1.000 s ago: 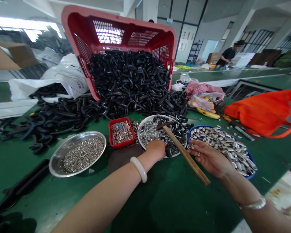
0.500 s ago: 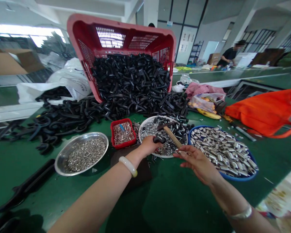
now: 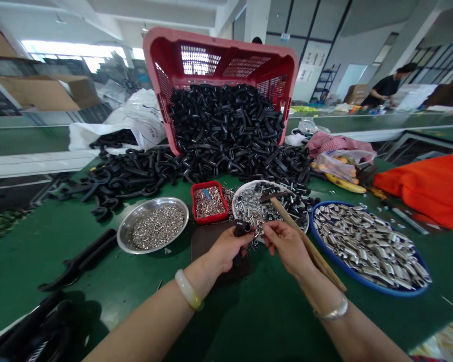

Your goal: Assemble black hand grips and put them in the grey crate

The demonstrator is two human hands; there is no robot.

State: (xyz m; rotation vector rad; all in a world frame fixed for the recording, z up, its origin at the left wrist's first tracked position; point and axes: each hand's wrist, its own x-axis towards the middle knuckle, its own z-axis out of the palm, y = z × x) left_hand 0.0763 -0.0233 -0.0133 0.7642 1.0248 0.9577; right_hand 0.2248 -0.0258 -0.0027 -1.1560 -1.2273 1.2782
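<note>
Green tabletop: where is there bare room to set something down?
Bare tabletop shows between the left forearm and right forearm, and right of the latter, nearer than the blue oval basin. Crowded: the back, heaped with black parts before the red plastic basket, and around the white round hardware tray.

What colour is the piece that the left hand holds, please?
The held piece is black; the head view shows it best.
</note>
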